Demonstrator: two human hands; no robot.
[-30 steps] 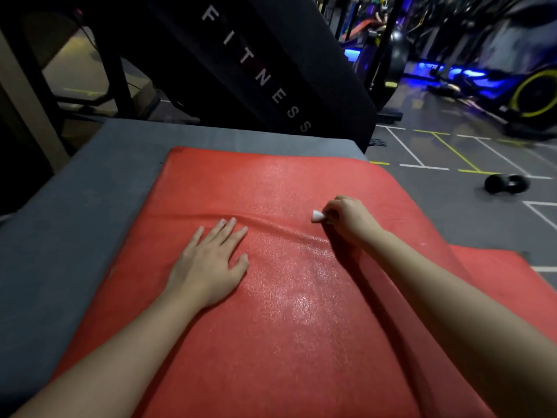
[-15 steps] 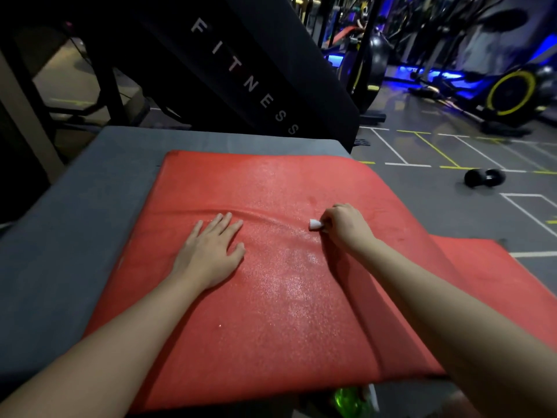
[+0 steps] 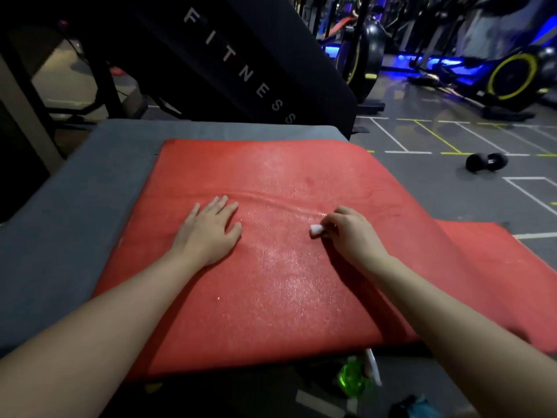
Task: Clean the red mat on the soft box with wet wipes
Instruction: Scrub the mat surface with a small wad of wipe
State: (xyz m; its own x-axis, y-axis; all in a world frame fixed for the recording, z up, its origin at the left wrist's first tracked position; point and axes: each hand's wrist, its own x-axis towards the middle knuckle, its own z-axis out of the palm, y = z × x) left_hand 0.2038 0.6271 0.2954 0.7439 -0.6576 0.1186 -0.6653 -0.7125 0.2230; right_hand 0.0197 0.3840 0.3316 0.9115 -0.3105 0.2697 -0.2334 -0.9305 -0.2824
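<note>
In the middle of the frame, the red mat [image 3: 271, 282] lies across the grey soft box [image 3: 75, 221]. Its right part spills over the box's edge and sits lower at the right of the frame. The left hand [image 3: 211, 233] rests flat on the mat left of centre, fingers straight and slightly spread. The right hand [image 3: 349, 233], well apart from it, has its fingers curled round a small white wad of wet wipe [image 3: 316, 230]. Only the tip of the wipe shows, down on the mat just below a shallow crease [image 3: 271, 200] that runs across between the two hands.

That crease is what I'd worry about. A hard stroke toward it would likely push the mat up into a bigger fold, and the wipe would skip over whatever sits inside it. The overhang on the right is another risk, since a pull that way could drag the whole mat off the box, with only one flat palm pinning it. The centre has a wet-looking sheen, so that palm may slide. The wipe is bunched so small that it covers little, and the duller far strip could easily be missed. A green bottle [image 3: 352, 378] stands below the near edge, where a sliding mat might knock it.
</note>
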